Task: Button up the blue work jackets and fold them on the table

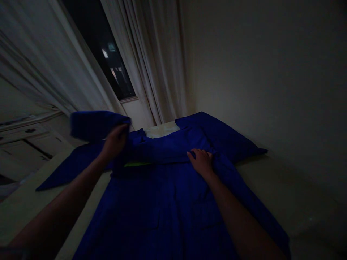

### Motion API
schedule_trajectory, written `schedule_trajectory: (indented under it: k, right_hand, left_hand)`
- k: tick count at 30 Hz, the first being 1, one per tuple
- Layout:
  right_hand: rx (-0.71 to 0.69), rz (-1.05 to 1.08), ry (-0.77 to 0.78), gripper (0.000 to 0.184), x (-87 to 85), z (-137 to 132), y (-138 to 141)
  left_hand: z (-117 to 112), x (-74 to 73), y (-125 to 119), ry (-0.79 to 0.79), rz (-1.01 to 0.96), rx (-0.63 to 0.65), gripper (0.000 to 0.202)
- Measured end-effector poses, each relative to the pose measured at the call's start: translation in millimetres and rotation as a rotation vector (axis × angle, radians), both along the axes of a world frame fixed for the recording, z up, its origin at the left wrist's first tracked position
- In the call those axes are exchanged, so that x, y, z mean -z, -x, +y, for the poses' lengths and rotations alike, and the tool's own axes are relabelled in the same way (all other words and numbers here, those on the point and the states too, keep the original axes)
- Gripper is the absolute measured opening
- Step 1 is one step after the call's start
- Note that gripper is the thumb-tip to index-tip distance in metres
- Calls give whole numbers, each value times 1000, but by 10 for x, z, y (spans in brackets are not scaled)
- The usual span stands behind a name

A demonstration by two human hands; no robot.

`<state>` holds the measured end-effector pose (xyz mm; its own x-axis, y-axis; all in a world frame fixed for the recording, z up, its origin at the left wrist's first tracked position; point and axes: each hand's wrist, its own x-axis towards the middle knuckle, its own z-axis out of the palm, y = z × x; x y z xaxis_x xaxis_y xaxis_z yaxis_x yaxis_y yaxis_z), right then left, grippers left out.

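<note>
A dark blue jacket lies spread on the bed, with a pocket flap faintly visible on its front. My left hand is closed on a raised part of it, which looks like a sleeve and hangs out to the left above the bed. At the upper right of the jacket, my right hand has its fingers curled on the cloth by the shoulder. A thin yellow-green strip shows beneath the upper fold. Dim light hides most seams.
A blue pillow rests on the bed by the right wall. Another flat blue pillow-like piece is at the left. Pale curtains hang beside a dark window. A cream cabinet stands at far left.
</note>
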<state>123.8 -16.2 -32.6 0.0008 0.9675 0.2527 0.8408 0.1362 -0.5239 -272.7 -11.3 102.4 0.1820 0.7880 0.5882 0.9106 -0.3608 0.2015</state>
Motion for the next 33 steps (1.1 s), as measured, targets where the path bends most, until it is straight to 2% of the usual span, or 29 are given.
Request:
schedule_trajectory:
  k: [2,3,5,6,9,11,12,14,15,17,19,21,23,26,28,31,33]
  right_hand:
    - [61,183,21,48,-32,37,-29]
    - [99,285,31,52,-45,53,-46]
    - [164,464,61,61,-52,81,-80]
    - [186,529,67,65,-43,95,-93]
    - [239,601,14,76,20,152,-107]
    - [265,567,-24,74,66,200,-99]
    - [263,534,-22,67,82,222,-94]
    - [220,486,-38,51,92,249,-95]
    - [203,478,-74,49,87,252,-102]
    - [219,472,-173,58,65,232,-130]
    - [270,431,-233,70,33,187,-167]
    - [299,358,-252,73,-13,134,-204]
    - [299,327,-286,70,-89,83,-240]
    - [310,400,-398,60,-300,-15,-311]
    - [317,456,-474,55,-494,-159,-388]
    - [208,526,-571,49,-733,-620,-564]
    - [99,540,-596,45,-747,-1097,-718]
  left_hand:
    - [4,280,-463,353,179,306,47]
    - [-39,435,-642,531,232,403,52]
    - [-157,718,-833,734,287,481,58]
    - [-210,829,-839,760,277,466,57]
    - [-270,1019,-581,629,178,292,49]
    - [-246,1071,-304,468,156,55,52]
    - [-231,1092,-170,397,166,-91,57]
    - [-215,1141,44,346,181,-365,70]
    - [-222,1171,111,367,177,-462,76]
    - [-281,1237,158,429,166,-548,81]
    - [-430,1312,101,429,182,-548,76]
    - [-703,1406,-19,382,210,-513,70]
    - [-1121,1522,-151,351,222,-431,66]
    - [-1973,1702,-263,357,165,-291,62]
    - [-2606,1782,-230,383,80,-263,63]
    - [-3473,1819,-31,383,-67,-327,60]
    - [-3920,1821,126,368,-172,-443,59]
